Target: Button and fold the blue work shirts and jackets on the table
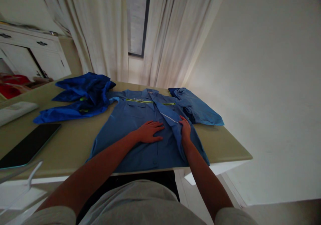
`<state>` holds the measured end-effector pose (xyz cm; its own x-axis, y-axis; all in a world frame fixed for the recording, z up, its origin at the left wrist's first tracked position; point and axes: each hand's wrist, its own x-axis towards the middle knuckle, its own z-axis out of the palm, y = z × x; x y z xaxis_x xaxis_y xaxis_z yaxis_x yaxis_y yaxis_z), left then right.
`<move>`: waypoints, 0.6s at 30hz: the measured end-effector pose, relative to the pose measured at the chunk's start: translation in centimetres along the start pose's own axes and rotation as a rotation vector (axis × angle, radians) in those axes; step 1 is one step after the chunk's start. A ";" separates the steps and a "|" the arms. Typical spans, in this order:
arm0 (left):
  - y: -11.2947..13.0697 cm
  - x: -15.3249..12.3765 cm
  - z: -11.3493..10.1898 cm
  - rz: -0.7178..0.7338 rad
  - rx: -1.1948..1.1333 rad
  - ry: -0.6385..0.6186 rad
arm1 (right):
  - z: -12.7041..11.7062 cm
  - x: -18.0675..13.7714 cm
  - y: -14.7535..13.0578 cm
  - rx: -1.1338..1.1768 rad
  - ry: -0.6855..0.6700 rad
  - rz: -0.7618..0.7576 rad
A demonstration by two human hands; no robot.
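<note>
A blue work shirt (135, 131) with yellow stripes across the chest lies front up on the table, collar at the far side. My left hand (150, 131) rests flat on its front, fingers spread. At the shirt's right side, my right hand (185, 128) is closed on the edge of the front panel, which is partly lifted and folded over. The fingertips of that hand are partly hidden by cloth. One sleeve reaches left toward a bright blue garment (92, 91), which lies crumpled. Behind the shirt's right side is a folded lighter blue garment (200, 106).
The table (228, 144) has a light tan top, with its right corner near the wall. A dark tablet or phone (31, 144) and a white object (17, 112) lie at left, near a white cable (33, 175). Curtains (100, 27) hang behind; a white cabinet (47, 56) stands back left.
</note>
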<state>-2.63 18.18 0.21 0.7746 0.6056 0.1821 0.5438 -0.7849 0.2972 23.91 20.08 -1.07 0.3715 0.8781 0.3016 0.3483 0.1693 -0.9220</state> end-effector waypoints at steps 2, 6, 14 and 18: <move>-0.1 0.0 0.1 0.003 0.001 -0.005 | -0.8 0.7 0.5 0.014 0.012 0.021; -0.3 0.1 0.3 0.014 0.005 0.019 | -0.8 1.0 0.6 0.115 0.063 0.106; 0.3 0.0 0.1 -0.011 0.025 -0.022 | -0.6 0.3 -1.0 0.293 0.083 0.179; 0.3 0.4 -0.2 -0.116 0.057 0.126 | 0.1 -1.8 -2.9 0.415 -0.160 0.170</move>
<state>-2.26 18.21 0.57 0.6608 0.7014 0.2671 0.6474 -0.7127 0.2700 22.11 18.05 1.03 0.2451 0.9611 0.1272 -0.0909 0.1534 -0.9840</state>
